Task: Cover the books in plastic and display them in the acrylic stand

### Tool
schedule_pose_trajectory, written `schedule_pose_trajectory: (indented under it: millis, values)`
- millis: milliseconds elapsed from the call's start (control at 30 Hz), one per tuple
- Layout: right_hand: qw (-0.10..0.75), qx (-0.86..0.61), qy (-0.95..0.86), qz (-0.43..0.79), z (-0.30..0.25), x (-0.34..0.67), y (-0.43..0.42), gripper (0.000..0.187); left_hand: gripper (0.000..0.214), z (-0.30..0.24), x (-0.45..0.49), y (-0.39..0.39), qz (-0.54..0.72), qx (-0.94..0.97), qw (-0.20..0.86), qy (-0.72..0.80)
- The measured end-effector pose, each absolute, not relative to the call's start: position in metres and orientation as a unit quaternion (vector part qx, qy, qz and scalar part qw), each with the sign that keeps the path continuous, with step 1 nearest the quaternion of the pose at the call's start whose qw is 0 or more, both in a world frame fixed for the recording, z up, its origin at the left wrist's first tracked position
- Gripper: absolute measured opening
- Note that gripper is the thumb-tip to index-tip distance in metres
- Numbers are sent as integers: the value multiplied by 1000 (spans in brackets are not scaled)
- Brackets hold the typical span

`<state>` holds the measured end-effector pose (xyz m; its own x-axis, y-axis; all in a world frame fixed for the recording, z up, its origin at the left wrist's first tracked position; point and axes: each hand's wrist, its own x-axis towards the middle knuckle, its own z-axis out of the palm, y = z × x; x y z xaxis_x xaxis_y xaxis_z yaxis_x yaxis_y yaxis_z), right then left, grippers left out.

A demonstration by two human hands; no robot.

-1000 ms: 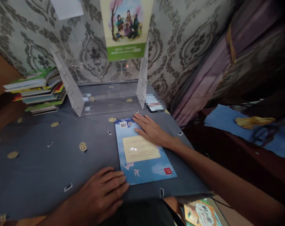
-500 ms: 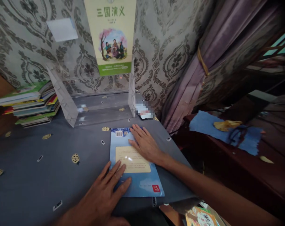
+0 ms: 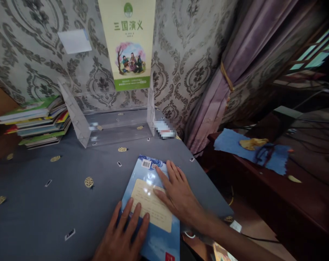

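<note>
Since the earlier frame the blue book [image 3: 161, 241] has turned and slid nearer the person, its barcode end lying lower in the frame, and both hands have moved with it. It is now at the bottom centre of the frame, with its lower end running out of view. The left hand [image 3: 128, 228] lies with fingers spread over its lower left part; the right hand [image 3: 180, 192] rests at its upper right with fingers stretched apart. I cannot tell whether either thumb or any fingertip hooks under an edge. Beyond the book, above centre, a clear stand [image 3: 77, 116] spans the far side, and a cream-and-green book [image 3: 132, 32] shows upright at top centre. A book stack [image 3: 42, 121] sits at left, and a pixelated item [image 3: 164, 128] just right of the stand. The patterned tablecloth [image 3: 55, 203] stretches to the left border, while the table's right side slants down to a corner at lower right, near the right forearm. The barcode end points towards the stand, its top edge sloping down to the right; the long axis runs from mid-frame to the bottom border.
</note>
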<state>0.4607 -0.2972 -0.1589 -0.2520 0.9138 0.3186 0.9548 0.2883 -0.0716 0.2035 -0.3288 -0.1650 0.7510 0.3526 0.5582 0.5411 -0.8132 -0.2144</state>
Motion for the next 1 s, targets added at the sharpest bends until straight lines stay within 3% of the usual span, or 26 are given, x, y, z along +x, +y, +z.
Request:
schedule_pose_trajectory:
  millis: [133,333,400,467,533,700,867,1000]
  values:
    - [176,-526,-830,-52,-159,474,-329,81,36,-162,188,-330,-264,-923,167,-223]
    - [177,-419,-889,55,-147,495,-355,99,33,-115,161,-307,-260,-946,119,-156]
    - [181,-419,-887,69,-145,496,-353,87,30,-101,159,-301,-284,-940,101,-158]
    - [204,-431,-876,70,-142,495,-348,60,27,-87,162,-296,-305,-935,73,-164]
    - [237,-440,-862,79,-135,492,-340,44,27,-72,167,-292,-328,-928,49,-171]
    - [346,-428,-822,146,-108,482,-324,38,25,-21,181,-276,-362,-911,34,-195]
    - [387,-455,-782,178,-94,470,-312,43,30,-4,186,-249,-421,-876,56,-227]
    - [426,-430,-784,137,-94,462,-306,44,51,-20,194,-233,-570,-777,-67,-258]
